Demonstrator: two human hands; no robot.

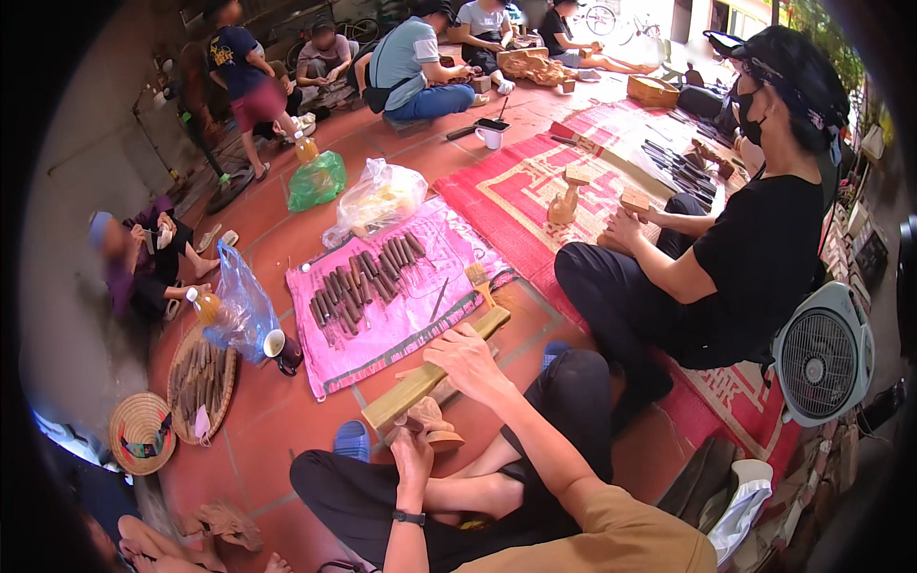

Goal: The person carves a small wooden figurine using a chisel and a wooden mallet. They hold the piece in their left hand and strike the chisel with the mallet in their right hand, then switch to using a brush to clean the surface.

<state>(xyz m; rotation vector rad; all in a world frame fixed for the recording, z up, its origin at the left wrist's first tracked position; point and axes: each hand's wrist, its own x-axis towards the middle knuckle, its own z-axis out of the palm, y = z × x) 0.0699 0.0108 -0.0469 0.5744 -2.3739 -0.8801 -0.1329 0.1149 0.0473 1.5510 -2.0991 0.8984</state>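
Edges first: there's some elbow room on the red tile floor [267, 435] off the pink sheet's [382, 344] near left corner, and the sheet's patterned border is too small for me to read. The greenish wooden bar [406, 394] slants just off the sheet's near edge, right hand [470, 363] gripping it from above, left hand [413, 454] bunched by its near end, can't tell around what.

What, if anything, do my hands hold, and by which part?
Your right hand holds the plank from above, on its far half; whether your left hand holds anything cannot be told.
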